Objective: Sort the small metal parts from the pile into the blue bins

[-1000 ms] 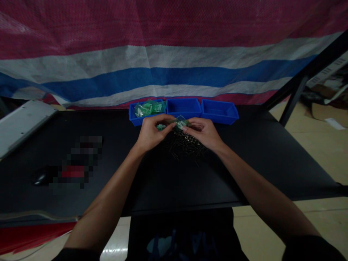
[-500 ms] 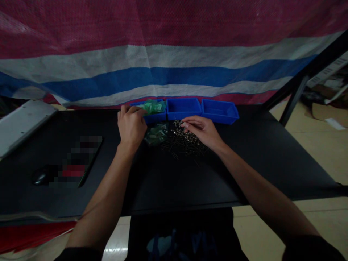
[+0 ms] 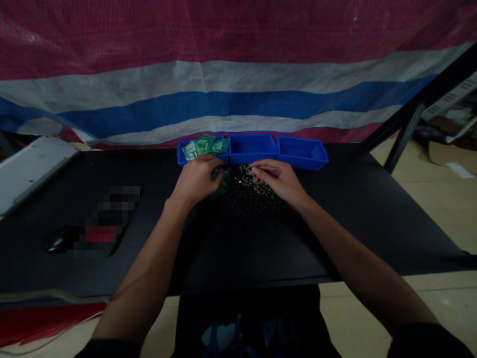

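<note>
My left hand (image 3: 199, 180) is over small green plastic packets (image 3: 222, 185) on the black table, its fingers curled and thumb drawn in. Green plastic shows between thumb and fingers, mostly hidden by the hand. More green packets (image 3: 206, 144) are heaped in the left blue bin (image 3: 182, 156), just behind that hand. At the upper edge of a pile of loose metal screws (image 3: 261, 195) is my right hand (image 3: 281, 180), thumb and forefinger brought close together. Whatever lies between those fingertips is too small to make out.
A middle blue bin (image 3: 251, 145) and a right blue bin (image 3: 302, 151) stand along the table's back, before a striped tarp (image 3: 238, 104). At left lie a black mouse (image 3: 55, 242), a blurred-out flat object (image 3: 108, 223) and a white panel (image 3: 35, 169). A black frame post (image 3: 404, 132) rises at right.
My left hand has moved from the left bin down and toward me, onto the packets on the table. The packets in that bin are now more visible. My right hand has stayed put.
</note>
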